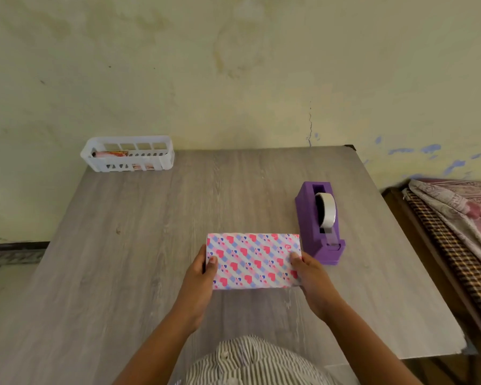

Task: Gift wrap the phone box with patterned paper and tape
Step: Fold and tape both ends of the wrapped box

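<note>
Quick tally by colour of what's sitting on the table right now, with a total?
Pink-and-blue heart pattern: 1, the wrapped box, held at its ends by the left hand and right hand
Purple: 1, the tape dispenser
White: 1, the basket
Total: 3

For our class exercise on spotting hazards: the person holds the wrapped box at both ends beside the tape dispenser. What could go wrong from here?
1. Both the left hand and the right hand hold the wrapped box, so reaching for tape would free one end and folds might loosen.
2. The purple tape dispenser stands close to the box's right end; a turn could knock it.
3. A tight grip may crease the paper.
</note>
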`<move>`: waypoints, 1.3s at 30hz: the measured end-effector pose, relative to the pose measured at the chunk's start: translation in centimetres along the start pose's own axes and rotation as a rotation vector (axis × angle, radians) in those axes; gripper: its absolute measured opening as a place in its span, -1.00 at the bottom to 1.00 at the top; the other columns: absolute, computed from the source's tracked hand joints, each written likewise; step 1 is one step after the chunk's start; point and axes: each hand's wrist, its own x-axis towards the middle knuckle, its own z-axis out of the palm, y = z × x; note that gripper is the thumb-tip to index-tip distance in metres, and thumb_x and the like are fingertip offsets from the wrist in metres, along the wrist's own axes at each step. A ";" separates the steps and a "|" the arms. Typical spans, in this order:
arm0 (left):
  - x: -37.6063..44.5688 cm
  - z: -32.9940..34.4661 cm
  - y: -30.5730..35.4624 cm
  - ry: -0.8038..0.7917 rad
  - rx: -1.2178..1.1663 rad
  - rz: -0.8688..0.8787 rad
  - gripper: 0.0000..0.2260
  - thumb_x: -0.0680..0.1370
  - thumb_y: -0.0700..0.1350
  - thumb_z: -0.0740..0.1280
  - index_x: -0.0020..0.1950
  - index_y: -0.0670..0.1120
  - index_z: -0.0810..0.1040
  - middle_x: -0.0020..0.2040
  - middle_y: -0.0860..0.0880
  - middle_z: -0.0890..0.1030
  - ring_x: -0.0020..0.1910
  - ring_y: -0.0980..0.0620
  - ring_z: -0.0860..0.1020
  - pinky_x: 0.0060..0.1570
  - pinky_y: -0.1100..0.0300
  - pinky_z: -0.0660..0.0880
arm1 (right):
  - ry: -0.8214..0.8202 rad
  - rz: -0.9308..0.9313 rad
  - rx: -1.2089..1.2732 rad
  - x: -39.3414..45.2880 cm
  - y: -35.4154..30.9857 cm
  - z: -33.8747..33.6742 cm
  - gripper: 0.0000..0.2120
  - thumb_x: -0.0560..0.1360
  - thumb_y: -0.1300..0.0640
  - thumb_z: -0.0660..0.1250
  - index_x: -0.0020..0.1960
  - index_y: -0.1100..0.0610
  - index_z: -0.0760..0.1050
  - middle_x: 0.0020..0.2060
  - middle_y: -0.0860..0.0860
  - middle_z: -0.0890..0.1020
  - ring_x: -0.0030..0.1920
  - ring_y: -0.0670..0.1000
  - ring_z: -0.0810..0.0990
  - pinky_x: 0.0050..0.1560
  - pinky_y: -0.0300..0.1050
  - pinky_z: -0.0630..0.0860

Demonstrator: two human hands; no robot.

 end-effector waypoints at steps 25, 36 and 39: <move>4.4 1.5 -2.2 0.259 0.070 -0.174 -0.69 0.61 -0.11 0.21 0.36 -0.05 0.41 0.20 -0.01 0.55 0.15 -0.02 0.54 0.04 0.15 0.49 | 0.060 -0.048 -0.216 4.4 1.6 0.1 -0.74 0.60 0.07 0.18 0.28 0.06 0.42 0.08 -0.01 0.60 0.03 -0.03 0.61 0.01 -0.09 0.59; 5.2 -1.8 -2.2 0.299 0.128 -0.115 -0.63 0.59 -0.10 0.24 0.39 -0.11 0.35 0.31 0.00 0.45 0.25 0.02 0.45 0.22 0.13 0.41 | 0.228 -0.663 -0.726 2.5 -2.0 4.5 -0.70 0.48 0.28 0.34 0.19 0.12 0.46 0.09 -0.08 0.49 0.11 -0.09 0.42 0.13 -0.24 0.34; 6.9 -5.1 -1.5 0.353 0.113 -0.039 -0.66 0.58 -0.20 0.26 0.36 -0.13 0.38 0.32 -0.05 0.47 0.24 0.03 0.46 0.23 0.16 0.36 | 0.100 -0.704 -0.756 3.3 -3.9 8.2 -0.76 0.48 0.31 0.33 0.12 0.13 0.53 0.01 -0.17 0.49 0.05 -0.16 0.43 0.11 -0.46 0.25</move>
